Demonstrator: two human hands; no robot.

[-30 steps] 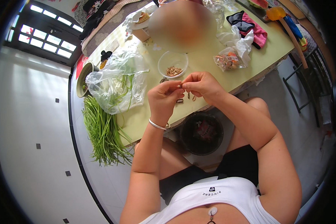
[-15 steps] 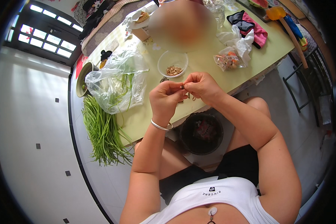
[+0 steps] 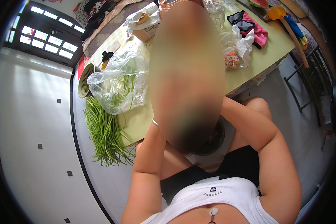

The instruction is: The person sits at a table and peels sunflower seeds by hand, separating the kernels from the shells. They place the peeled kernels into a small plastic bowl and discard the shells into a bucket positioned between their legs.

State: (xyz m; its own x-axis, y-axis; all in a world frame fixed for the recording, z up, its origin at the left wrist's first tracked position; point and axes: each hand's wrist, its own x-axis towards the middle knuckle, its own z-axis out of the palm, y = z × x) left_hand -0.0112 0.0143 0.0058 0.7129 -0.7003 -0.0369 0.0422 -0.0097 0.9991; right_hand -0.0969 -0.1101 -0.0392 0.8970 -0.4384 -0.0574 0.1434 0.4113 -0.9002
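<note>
A large blurred patch covers the middle of the view and hides both my hands and whatever they hold. Only my forearms show. My left forearm (image 3: 147,156), with a thin bracelet (image 3: 155,122) at the wrist, rises to the near edge of the yellow-green table (image 3: 138,123). My right forearm (image 3: 250,123) reaches in from the right toward the same spot. A dark round bowl (image 3: 214,143) with dark scraps sits low between my knees, partly hidden.
A clear plastic bag of green stalks (image 3: 115,86) lies on the table's left end. A bundle of long green stalks (image 3: 104,134) lies on the white floor beside a green basket (image 3: 85,78). Pink and black cloths (image 3: 252,28), a bag of orange food (image 3: 233,56) and a chair (image 3: 306,86) are on the right.
Earlier my hands were seen together over the table's near edge, pinching something small beside a clear bowl. Now the blurred patch hides the hands and the bowl.
</note>
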